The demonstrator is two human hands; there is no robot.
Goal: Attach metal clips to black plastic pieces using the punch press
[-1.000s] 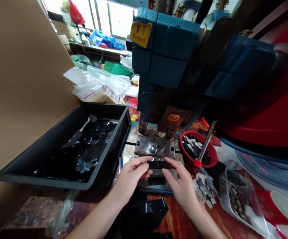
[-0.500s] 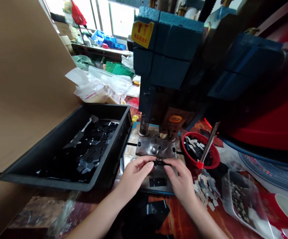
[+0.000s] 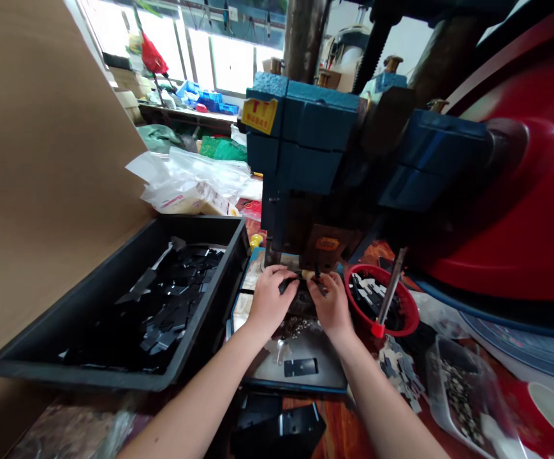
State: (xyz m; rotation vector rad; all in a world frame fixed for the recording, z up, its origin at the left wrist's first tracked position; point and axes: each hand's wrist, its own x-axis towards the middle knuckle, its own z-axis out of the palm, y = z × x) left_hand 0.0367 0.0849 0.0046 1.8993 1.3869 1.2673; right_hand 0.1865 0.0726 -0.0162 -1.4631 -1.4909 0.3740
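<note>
Both my hands reach under the head of a blue press machine (image 3: 305, 146). My left hand (image 3: 269, 298) and my right hand (image 3: 330, 301) pinch a small black flat part (image 3: 292, 282) between them over the die; the part is mostly hidden by my fingers. The fingers of both hands are curled and pressed onto it. On the grey metal plate (image 3: 305, 347) in front of the die lies another black flat piece (image 3: 301, 366).
A black tray (image 3: 57, 338) of several black flat pieces stands at the left. A red bowl (image 3: 403, 319) with parts and a red-tipped rod (image 3: 387, 294) sits right of my hands. Loose grey pieces (image 3: 401, 373) and a clear tub (image 3: 458, 395) lie further right. A cardboard wall (image 3: 32, 159) stands left.
Both hands have moved forward from the plate's near edge to the die under the press head, carrying the black part with them. The view has tilted up.
</note>
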